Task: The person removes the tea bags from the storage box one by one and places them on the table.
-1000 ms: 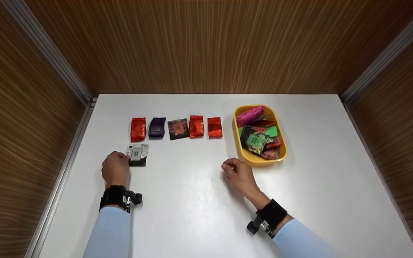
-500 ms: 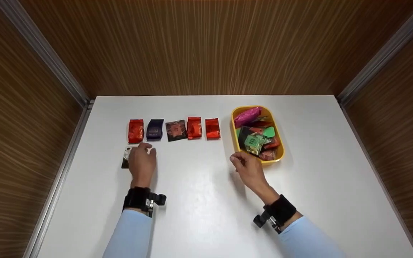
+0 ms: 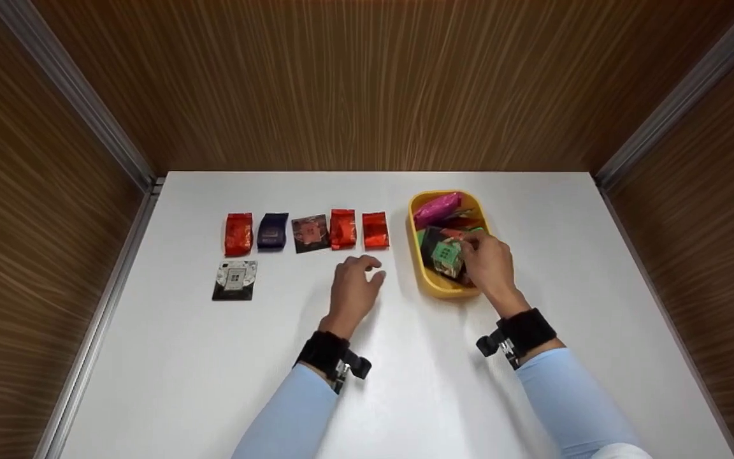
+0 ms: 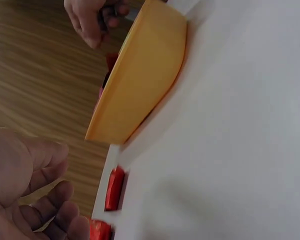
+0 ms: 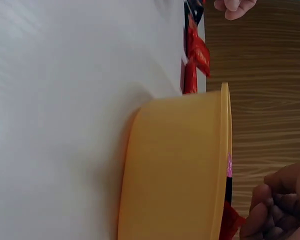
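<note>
My right hand reaches over the yellow bin. In the right wrist view its curled fingers pinch at the corner of a red packet, which pokes above the rim. A green-labelled square sachet lies beside those fingertips, among other packets. My left hand hovers above the table, left of the bin, thumb and fingers loosely bent with nothing between them. Nearest to it is a small red packet. A white-and-black sachet lies flat at the left.
Along the back of the white table runs a row: a red packet, a dark purple packet, a black-and-pink sachet and another red packet. A pink packet lies in the bin. Wood-grain panels enclose the table.
My left hand has left the white-and-black sachet and travelled right towards the bin. My right hand has moved from beside the bin's near edge to over its contents.
</note>
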`<state>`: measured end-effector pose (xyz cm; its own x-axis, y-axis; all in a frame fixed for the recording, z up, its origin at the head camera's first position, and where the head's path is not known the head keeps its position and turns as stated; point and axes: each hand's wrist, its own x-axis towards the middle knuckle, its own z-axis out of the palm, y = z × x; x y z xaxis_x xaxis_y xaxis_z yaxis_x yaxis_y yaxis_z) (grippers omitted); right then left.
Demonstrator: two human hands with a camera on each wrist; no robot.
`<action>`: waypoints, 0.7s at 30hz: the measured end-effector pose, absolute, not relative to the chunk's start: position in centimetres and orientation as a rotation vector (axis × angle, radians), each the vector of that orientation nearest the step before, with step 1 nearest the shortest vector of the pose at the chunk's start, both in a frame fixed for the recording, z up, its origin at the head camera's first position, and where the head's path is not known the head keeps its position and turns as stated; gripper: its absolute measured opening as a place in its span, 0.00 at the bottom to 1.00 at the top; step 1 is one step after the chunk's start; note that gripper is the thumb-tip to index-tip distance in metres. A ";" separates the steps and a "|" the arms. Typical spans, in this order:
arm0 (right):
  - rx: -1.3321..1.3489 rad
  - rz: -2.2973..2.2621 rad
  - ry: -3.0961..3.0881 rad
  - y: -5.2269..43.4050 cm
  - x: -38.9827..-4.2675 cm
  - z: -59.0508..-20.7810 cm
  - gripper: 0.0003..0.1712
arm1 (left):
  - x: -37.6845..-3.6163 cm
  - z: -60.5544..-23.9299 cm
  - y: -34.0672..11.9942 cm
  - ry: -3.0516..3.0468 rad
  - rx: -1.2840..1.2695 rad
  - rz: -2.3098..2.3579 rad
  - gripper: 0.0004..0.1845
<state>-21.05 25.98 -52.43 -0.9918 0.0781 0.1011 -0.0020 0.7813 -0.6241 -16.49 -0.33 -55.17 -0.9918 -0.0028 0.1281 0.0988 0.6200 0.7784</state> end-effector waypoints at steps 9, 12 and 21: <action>-0.268 0.796 -3.080 26.9 -21.9 -52.9 0.24 | -16.8 -54.5 5.5 -2.849 -0.367 -1.225 0.17; -0.316 0.757 -3.118 26.8 -21.8 -52.8 0.22 | -17.0 -54.6 6.5 -2.883 -0.424 -1.188 0.23; -0.356 0.805 -3.112 26.2 -21.7 -53.2 0.18 | -17.0 -54.9 7.4 -2.949 -0.409 -1.113 0.27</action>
